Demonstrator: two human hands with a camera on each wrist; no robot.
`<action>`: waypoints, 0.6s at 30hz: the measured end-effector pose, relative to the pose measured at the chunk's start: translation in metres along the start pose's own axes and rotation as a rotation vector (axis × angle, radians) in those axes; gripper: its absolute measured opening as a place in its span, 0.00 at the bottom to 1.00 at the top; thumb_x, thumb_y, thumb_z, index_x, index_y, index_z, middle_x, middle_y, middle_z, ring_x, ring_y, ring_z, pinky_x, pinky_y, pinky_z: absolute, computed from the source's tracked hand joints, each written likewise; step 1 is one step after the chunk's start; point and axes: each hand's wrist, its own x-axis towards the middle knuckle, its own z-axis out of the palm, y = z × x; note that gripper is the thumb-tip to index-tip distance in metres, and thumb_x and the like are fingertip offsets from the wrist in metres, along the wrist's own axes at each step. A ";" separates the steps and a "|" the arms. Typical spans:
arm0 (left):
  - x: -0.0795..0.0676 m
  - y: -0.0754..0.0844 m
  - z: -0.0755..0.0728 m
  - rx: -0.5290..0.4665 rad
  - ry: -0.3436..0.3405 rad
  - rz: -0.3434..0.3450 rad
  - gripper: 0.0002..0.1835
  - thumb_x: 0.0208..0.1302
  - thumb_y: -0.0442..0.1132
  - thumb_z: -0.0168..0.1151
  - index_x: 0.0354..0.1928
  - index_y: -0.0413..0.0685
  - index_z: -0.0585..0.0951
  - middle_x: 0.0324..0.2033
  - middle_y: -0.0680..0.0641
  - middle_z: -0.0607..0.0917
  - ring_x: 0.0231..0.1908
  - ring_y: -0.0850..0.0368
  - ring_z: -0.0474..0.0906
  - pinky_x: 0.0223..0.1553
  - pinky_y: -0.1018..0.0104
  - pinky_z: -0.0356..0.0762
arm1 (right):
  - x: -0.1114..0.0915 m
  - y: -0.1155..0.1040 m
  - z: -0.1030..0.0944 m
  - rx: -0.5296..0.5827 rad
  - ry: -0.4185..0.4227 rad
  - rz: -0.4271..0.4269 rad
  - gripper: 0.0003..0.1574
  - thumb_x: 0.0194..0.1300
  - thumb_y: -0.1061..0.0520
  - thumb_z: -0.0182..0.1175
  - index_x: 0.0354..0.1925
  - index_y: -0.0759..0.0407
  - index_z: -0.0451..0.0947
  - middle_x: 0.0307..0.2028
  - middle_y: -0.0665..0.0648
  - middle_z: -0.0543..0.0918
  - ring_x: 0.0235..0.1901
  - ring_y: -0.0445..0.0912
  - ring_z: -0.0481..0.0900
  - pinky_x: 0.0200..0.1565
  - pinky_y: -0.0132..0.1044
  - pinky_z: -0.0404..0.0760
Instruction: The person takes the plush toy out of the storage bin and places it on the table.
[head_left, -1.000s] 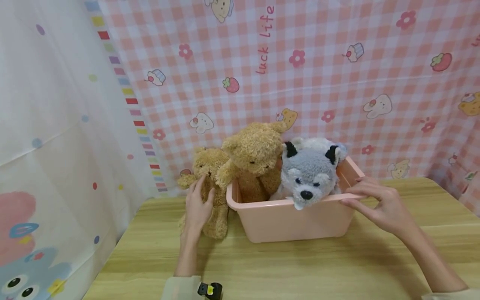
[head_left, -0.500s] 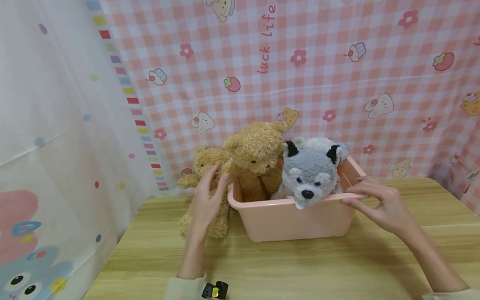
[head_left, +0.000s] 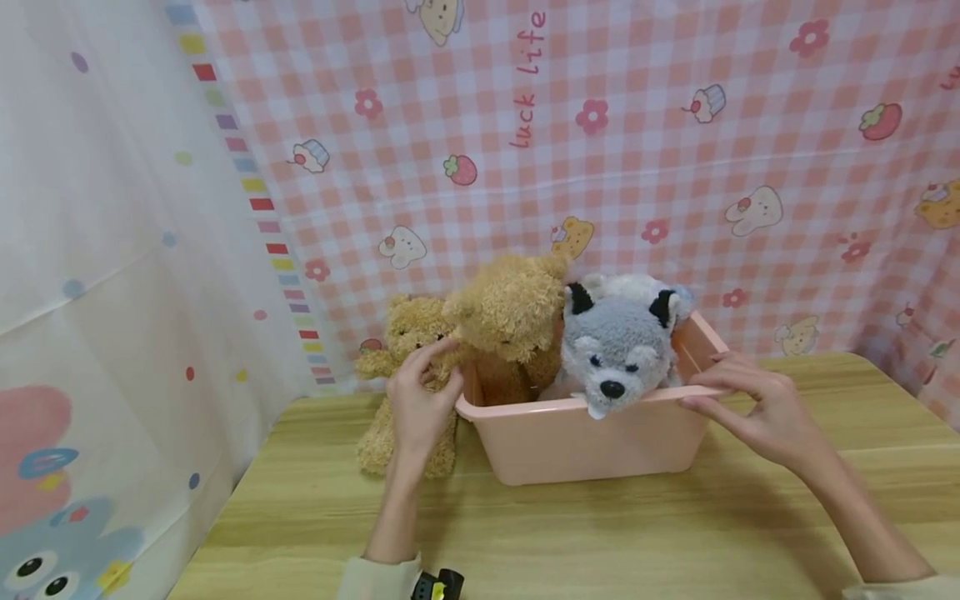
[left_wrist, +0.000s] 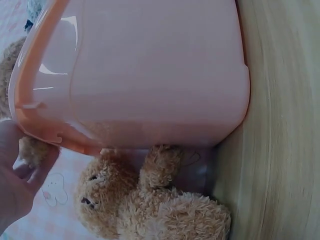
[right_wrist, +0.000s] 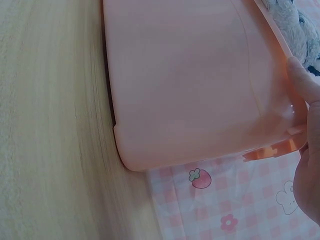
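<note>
A pink plastic bin (head_left: pixel 592 442) stands on the table, holding a tan teddy bear (head_left: pixel 513 304) at its left and a grey-and-white husky plush (head_left: pixel 618 350) at its right, its muzzle over the front rim. My left hand (head_left: pixel 420 408) is at the bin's left rim. In the left wrist view its thumb and fingers pinch the bear's fuzzy paw (left_wrist: pixel 33 151), which sticks out over the rim. My right hand (head_left: pixel 765 408) grips the right front corner of the rim, thumb (right_wrist: pixel 302 82) on the outside. Outside the bin's left wall sits a smaller tan bear (head_left: pixel 375 437), partly hidden by my left hand.
A pink checked curtain (head_left: pixel 487 108) hangs close behind the bin, and a white curtain (head_left: pixel 150 275) borders the left side. Wooden table surface (head_left: pixel 585 542) lies in front of the bin. A white plush shows behind the husky's head.
My left hand has moved right from the smaller bear to the paw of the bear in the bin and closed on it. That bear's head has dipped a little. My right hand stays on the rim.
</note>
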 end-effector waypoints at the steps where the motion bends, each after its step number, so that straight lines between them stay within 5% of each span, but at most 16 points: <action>1: 0.000 0.000 0.000 0.006 0.020 0.022 0.17 0.56 0.24 0.67 0.48 0.41 0.88 0.44 0.44 0.89 0.46 0.48 0.85 0.40 0.52 0.86 | 0.000 0.000 0.000 0.003 0.005 0.001 0.18 0.44 0.64 0.79 0.37 0.55 0.88 0.36 0.46 0.89 0.56 0.26 0.76 0.70 0.29 0.61; 10: 0.008 0.022 -0.011 -0.107 0.144 0.100 0.18 0.51 0.20 0.63 0.43 0.40 0.88 0.40 0.45 0.89 0.41 0.51 0.84 0.42 0.71 0.79 | 0.001 -0.001 -0.001 -0.017 -0.025 -0.015 0.16 0.49 0.63 0.78 0.39 0.53 0.88 0.36 0.51 0.89 0.54 0.27 0.77 0.71 0.33 0.61; 18: 0.019 0.046 -0.025 -0.174 0.198 0.259 0.16 0.49 0.20 0.59 0.39 0.36 0.87 0.39 0.41 0.88 0.44 0.45 0.84 0.52 0.63 0.81 | 0.002 -0.003 -0.002 -0.011 -0.022 -0.019 0.17 0.49 0.64 0.77 0.38 0.53 0.88 0.35 0.50 0.88 0.53 0.26 0.77 0.71 0.34 0.63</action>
